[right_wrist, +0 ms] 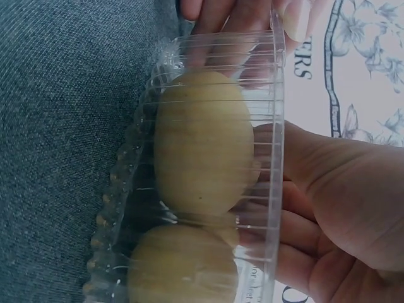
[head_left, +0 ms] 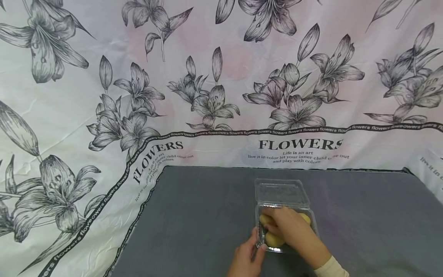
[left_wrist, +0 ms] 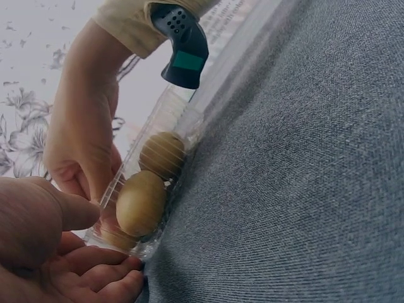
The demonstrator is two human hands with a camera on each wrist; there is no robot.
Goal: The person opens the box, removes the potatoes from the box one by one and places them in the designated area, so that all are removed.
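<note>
A clear plastic clamshell box (head_left: 314,222) sits on the grey surface with its lid (head_left: 282,193) folded back away from me. Several yellowish-brown oval potatoes lie inside, one near the front (head_left: 274,241) and another at the back right (head_left: 306,218). My left hand (head_left: 246,254) holds the box's front left corner, thumb at the rim and fingers along the wall. From the right, my right hand (head_left: 294,229) reaches in over the potatoes, its thumb and fingers around the back left potato (head_left: 265,220). The right wrist view shows two potatoes (right_wrist: 205,142) through the ribbed side.
The grey cloth-covered table (head_left: 194,215) extends to both sides of the box. Behind and to the left hangs a white sheet (head_left: 207,150) printed with flowers and lettering. A dark device (left_wrist: 186,50) is strapped at the right wrist.
</note>
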